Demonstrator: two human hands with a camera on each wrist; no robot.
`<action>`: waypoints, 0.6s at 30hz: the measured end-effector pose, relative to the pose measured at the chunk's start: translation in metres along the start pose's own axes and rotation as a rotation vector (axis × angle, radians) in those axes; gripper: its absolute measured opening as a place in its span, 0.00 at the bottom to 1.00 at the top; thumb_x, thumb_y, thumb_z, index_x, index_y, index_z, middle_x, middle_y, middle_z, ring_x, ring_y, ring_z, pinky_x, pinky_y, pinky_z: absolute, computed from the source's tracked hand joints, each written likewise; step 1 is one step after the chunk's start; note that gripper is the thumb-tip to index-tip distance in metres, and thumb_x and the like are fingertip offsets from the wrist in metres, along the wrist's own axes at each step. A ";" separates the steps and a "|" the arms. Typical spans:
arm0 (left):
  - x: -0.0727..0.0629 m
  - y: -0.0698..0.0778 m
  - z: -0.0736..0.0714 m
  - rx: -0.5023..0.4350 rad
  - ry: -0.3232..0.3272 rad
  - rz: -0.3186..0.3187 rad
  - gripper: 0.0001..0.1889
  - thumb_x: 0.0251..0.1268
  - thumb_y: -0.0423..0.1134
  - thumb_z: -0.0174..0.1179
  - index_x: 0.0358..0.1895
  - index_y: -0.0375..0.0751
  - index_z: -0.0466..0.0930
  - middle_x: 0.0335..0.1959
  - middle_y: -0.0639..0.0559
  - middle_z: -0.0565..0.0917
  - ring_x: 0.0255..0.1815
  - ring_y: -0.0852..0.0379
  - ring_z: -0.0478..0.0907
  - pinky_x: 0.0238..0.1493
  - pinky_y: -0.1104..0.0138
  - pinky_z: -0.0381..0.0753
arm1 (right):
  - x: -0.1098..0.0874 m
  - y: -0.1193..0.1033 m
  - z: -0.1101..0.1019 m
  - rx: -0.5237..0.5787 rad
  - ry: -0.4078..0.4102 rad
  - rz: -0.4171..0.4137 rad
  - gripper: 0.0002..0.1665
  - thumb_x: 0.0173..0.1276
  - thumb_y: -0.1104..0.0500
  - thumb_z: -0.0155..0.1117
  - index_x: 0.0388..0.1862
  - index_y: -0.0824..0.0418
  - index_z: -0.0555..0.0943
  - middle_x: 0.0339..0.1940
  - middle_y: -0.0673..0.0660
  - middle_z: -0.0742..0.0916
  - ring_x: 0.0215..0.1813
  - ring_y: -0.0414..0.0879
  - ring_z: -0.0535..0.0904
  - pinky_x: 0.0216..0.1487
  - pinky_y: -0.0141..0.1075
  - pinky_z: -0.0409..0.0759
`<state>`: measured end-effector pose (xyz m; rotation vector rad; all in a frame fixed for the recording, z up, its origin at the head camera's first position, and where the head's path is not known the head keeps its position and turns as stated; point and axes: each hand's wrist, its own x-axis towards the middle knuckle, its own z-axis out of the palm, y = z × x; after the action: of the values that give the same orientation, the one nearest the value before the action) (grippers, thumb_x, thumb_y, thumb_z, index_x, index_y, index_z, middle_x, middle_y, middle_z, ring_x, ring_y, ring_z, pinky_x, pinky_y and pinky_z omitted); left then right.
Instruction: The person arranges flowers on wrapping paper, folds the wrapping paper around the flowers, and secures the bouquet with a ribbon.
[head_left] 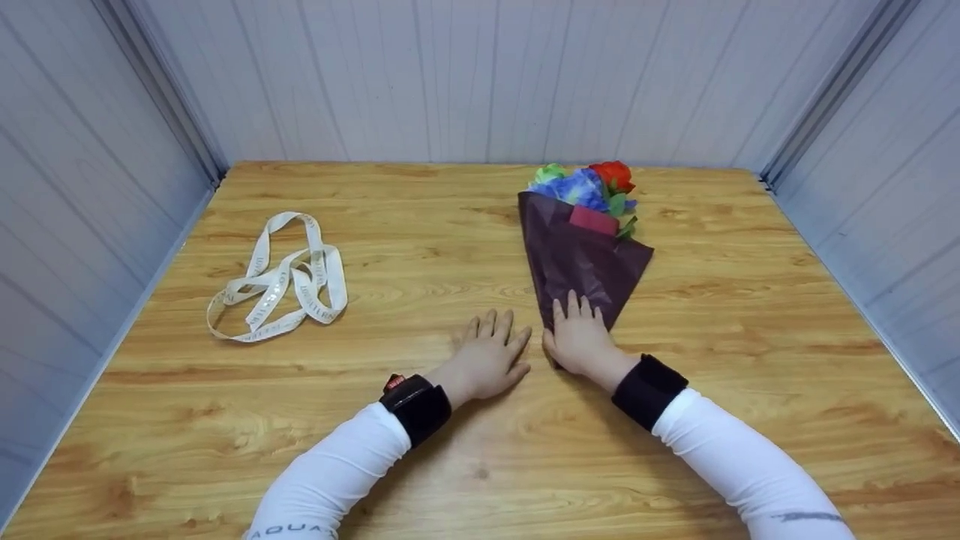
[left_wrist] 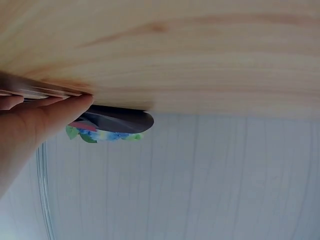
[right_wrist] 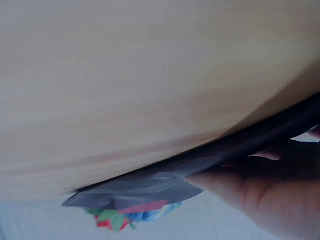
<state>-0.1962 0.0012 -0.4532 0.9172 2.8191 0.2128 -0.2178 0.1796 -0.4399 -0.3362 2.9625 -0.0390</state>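
A bouquet wrapped in dark purple paper [head_left: 577, 259] lies on the wooden table, its narrow end toward me. Blue [head_left: 576, 187], red [head_left: 613, 175] and pale green [head_left: 550, 173] flowers with some leaves show at its far end, beside a dark red patch [head_left: 595, 220]. My right hand [head_left: 581, 341] rests on the narrow lower end of the wrap, fingers extended. Just left of it, my left hand [head_left: 491, 364] lies over the table with straight, spread fingers, apart from the wrap. In the right wrist view the thumb [right_wrist: 220, 185] lies along the wrapping paper [right_wrist: 150, 182].
A white ribbon [head_left: 270, 304] with printed lettering lies in loose loops on the left of the table [head_left: 420, 232]. Pale panelled walls [head_left: 465, 82] stand at the back and both sides. Black bands [head_left: 649, 391] are strapped round both wrists, over white sleeves.
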 end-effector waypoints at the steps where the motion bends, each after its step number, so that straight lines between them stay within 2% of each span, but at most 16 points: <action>1: 0.000 0.000 0.000 0.001 -0.001 0.000 0.32 0.73 0.58 0.38 0.75 0.50 0.50 0.76 0.37 0.46 0.75 0.35 0.42 0.72 0.43 0.43 | 0.001 0.003 -0.001 0.000 -0.004 0.008 0.36 0.75 0.50 0.40 0.72 0.73 0.56 0.71 0.78 0.58 0.71 0.72 0.55 0.68 0.62 0.56; 9: -0.001 0.000 0.000 0.024 0.003 0.001 0.32 0.73 0.58 0.37 0.76 0.50 0.49 0.76 0.37 0.47 0.75 0.35 0.43 0.72 0.44 0.45 | 0.008 0.026 -0.004 0.033 -0.027 0.049 0.37 0.74 0.50 0.38 0.72 0.74 0.53 0.72 0.78 0.55 0.73 0.72 0.50 0.69 0.64 0.51; 18: -0.002 0.002 0.001 0.031 -0.007 -0.010 0.33 0.73 0.59 0.36 0.76 0.51 0.47 0.76 0.37 0.46 0.76 0.36 0.42 0.73 0.44 0.44 | 0.011 0.047 -0.005 0.032 -0.001 0.061 0.37 0.74 0.50 0.38 0.72 0.74 0.54 0.72 0.77 0.55 0.72 0.72 0.50 0.69 0.64 0.50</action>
<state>-0.1938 0.0018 -0.4535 0.9080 2.8279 0.1640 -0.2400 0.2234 -0.4392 -0.2418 2.9653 -0.0781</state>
